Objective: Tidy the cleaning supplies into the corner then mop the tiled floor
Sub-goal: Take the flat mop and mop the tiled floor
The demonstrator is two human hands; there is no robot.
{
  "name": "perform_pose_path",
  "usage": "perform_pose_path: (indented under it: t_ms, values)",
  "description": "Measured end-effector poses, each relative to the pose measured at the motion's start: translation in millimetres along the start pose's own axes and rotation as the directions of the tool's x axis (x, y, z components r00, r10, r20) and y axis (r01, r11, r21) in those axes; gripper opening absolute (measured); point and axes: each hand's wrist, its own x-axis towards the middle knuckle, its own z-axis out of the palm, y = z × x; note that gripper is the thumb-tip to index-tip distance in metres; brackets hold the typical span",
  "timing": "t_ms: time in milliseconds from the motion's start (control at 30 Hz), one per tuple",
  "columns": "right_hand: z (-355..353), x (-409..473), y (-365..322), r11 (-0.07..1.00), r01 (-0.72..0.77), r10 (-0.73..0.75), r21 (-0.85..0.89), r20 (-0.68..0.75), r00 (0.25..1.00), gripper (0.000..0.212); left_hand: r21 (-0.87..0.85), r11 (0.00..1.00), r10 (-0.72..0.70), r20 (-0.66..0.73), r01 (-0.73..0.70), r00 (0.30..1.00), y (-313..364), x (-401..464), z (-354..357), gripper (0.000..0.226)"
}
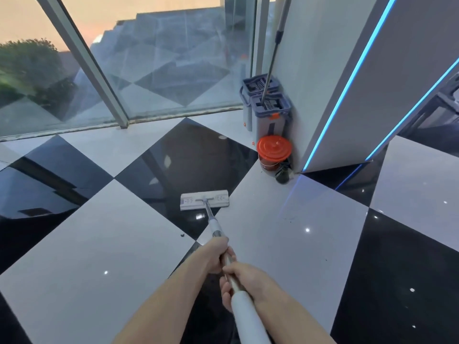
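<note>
Both hands gripped the mop handle (pixel 215 225): the left hand (pixel 215 255) was clenched around it farther down the pole, and the right hand (pixel 244 279) was wrapped around it just behind, nearer the body. The handle ran forward and down to the flat white mop head (pixel 204 200), which lay flat on the tiled floor (pixel 94 247), across the edge where a black tile met a white one. In the corner beside the white pillar (pixel 323 78) and the glass wall (pixel 159 65) stood a grey mop bucket (pixel 272 112) with a second mop's pole (pixel 274 48) rising out of it. Just in front of it sat a small bucket with an orange lid (pixel 274 148), and a dark bottle (pixel 283 173) stood touching or just beside that, against the pillar's foot.
</note>
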Motion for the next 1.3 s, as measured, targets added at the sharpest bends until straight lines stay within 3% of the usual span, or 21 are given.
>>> perform_pose_path:
  t_ms: [233, 400, 600, 1033, 1300]
  values:
    - [9, 38, -74, 0.999, -0.033, 0.034, 0.017, -0.055, 0.998, 0.029, -0.058, 0.998, -0.004, 0.03, 0.005, 1.0, 101, 112, 8, 0.018]
    - [10, 50, -127, 0.994, -0.087, 0.089, 0.063, -0.032, 0.996, 0.032, -0.006, 1.0, 0.017, 0.039, -0.016, 0.999, 166, 170, 21, 0.022]
    - [3, 51, -149, 0.995, -0.096, 0.097, 0.026, -0.042, 0.994, 0.031, -0.009, 1.0, 0.029, 0.043, -0.028, 0.999, 189, 188, 34, 0.016]
    - [-39, 17, -110, 0.984, -0.158, 0.143, -0.079, -0.173, 0.975, 0.054, -0.071, 0.997, -0.01, 0.063, 0.014, 0.998, 91, 114, 77, 0.02]
    - [-116, -26, -17, 0.993, -0.111, 0.103, -0.05, -0.136, 0.985, 0.06, -0.058, 0.998, -0.006, 0.068, 0.01, 0.998, -44, 44, 115, 0.024]
